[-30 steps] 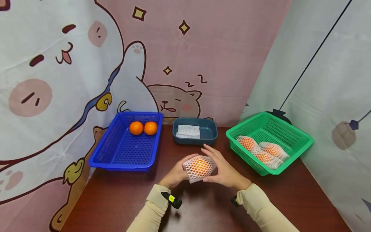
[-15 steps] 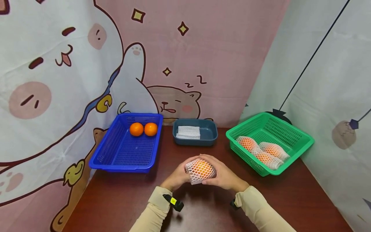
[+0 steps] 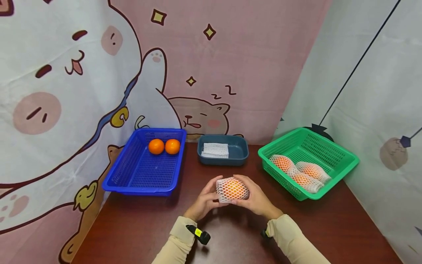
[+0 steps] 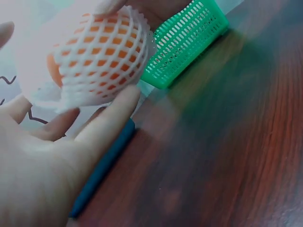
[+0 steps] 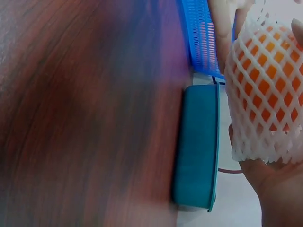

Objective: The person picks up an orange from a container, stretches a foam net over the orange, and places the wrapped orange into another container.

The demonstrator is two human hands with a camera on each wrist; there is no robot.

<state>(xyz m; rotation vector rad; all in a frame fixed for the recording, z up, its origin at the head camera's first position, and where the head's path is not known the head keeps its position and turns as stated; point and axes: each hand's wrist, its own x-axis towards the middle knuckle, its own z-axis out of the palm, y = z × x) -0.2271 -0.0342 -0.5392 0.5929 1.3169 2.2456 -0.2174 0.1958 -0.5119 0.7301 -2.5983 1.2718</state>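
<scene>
An orange (image 3: 234, 189) in a white foam net sleeve (image 3: 221, 192) is held between both hands over the front middle of the table. My left hand (image 3: 205, 200) holds the sleeve's left end, its thumb and fingers spread around it. On the other side, my right hand (image 3: 258, 200) grips the wrapped fruit, fingers over the top and thumb below. In the left wrist view the net (image 4: 99, 61) covers most of the orange, with a bare patch of peel near the left end. The right wrist view shows the mesh (image 5: 265, 90) stretched over the fruit.
Two bare oranges (image 3: 164, 146) sit in a blue basket (image 3: 140, 190) at left. A dark teal tray (image 3: 239, 151) with folded foam nets (image 3: 215, 150) stands at the back middle. Several netted oranges (image 3: 301, 176) lie in the green basket (image 3: 343, 165) at right.
The right hand has closed in from beside the wrapped orange to grip it. The orange has shifted slightly right, and the left hand has moved its fingers to the sleeve's left end.
</scene>
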